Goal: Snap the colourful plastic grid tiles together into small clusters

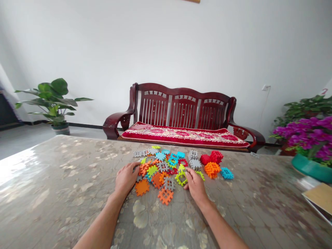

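Note:
A heap of flat, notched plastic tiles [166, 164] in orange, grey, blue, yellow-green and red lies on the patterned table [64, 180]. My left hand [126, 178] rests at the heap's left edge, fingers curled onto orange and grey tiles. My right hand [195, 184] sits at the heap's right side, fingertips touching a yellow-green tile [181, 178]. To the right stand built cubes: a red one [215, 156], an orange one [212, 169], a grey one [194, 154]. Loose orange tiles [165, 195] lie nearest me.
A dark red wooden bench [181, 114] with a red flowered cushion stands behind the table. A green potted plant [54, 100] is on the floor at left. Purple flowers in a green pot [311, 148] and a brown book [320, 197] sit at the table's right edge.

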`<state>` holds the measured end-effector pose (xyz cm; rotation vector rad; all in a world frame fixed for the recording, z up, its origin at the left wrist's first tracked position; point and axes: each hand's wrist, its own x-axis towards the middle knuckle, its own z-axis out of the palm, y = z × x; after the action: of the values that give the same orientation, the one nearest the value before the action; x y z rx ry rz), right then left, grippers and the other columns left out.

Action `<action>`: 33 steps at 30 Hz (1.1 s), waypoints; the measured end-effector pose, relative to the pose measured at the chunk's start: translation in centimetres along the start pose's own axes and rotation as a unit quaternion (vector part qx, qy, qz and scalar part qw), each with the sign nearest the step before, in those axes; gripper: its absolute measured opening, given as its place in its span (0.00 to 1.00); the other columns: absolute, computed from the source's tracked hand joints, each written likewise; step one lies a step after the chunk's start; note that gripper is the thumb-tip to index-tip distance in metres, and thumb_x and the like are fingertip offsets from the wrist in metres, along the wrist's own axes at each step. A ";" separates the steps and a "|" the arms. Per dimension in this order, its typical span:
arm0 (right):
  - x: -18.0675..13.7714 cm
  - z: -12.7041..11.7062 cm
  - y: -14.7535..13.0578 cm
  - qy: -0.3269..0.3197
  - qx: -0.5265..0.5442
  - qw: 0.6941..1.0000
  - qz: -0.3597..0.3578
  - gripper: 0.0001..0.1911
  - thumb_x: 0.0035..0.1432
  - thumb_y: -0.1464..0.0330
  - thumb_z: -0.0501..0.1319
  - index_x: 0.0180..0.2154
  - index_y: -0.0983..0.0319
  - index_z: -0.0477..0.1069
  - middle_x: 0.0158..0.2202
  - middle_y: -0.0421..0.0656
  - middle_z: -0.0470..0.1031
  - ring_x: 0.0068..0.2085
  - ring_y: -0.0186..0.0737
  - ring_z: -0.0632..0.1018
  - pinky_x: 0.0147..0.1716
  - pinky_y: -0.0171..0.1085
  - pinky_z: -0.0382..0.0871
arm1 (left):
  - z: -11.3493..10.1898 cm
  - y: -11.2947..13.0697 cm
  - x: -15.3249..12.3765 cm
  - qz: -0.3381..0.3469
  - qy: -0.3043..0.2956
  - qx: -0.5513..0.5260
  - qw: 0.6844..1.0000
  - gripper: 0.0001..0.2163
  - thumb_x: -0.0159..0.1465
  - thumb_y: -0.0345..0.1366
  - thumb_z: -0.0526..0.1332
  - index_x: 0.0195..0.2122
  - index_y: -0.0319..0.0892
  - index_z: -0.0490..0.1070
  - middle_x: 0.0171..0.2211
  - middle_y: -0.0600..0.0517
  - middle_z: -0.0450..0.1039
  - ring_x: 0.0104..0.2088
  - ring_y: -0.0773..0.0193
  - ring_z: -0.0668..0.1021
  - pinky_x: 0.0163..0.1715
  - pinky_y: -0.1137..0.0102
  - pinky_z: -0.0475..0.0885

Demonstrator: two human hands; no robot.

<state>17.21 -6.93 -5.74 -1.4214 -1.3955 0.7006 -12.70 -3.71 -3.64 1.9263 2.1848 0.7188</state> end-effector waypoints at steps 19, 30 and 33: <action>-0.4 0.4 -1.2 -0.100 0.025 0.993 -0.056 0.20 0.57 0.57 0.56 0.42 0.60 0.78 0.41 0.46 0.81 0.42 0.47 0.79 0.45 0.45 0.73 | 0.0 0.0 0.0 -0.004 -0.006 0.003 1.000 0.18 0.65 0.43 0.49 0.50 0.51 0.74 0.52 0.50 0.75 0.52 0.54 0.75 0.52 0.61 0.66; 0.1 0.2 -0.2 -0.034 0.005 0.997 -0.066 0.18 0.58 0.60 0.54 0.43 0.61 0.77 0.44 0.47 0.80 0.46 0.46 0.78 0.50 0.45 0.70 | -0.2 0.1 -0.1 -0.005 -0.002 0.006 1.000 0.18 0.65 0.43 0.49 0.49 0.51 0.74 0.52 0.51 0.75 0.51 0.56 0.76 0.52 0.62 0.66; 0.1 0.3 -0.1 -0.007 -0.028 0.991 -0.128 0.17 0.57 0.64 0.55 0.44 0.60 0.76 0.48 0.48 0.77 0.51 0.45 0.76 0.53 0.45 0.68 | -0.1 0.0 0.0 -0.004 -0.004 0.006 1.000 0.18 0.65 0.43 0.49 0.50 0.51 0.74 0.52 0.51 0.75 0.52 0.55 0.75 0.52 0.61 0.66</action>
<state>16.96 -6.81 -5.78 -1.2534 -1.5848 0.5091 -12.69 -3.73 -3.55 1.9207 2.1966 0.6967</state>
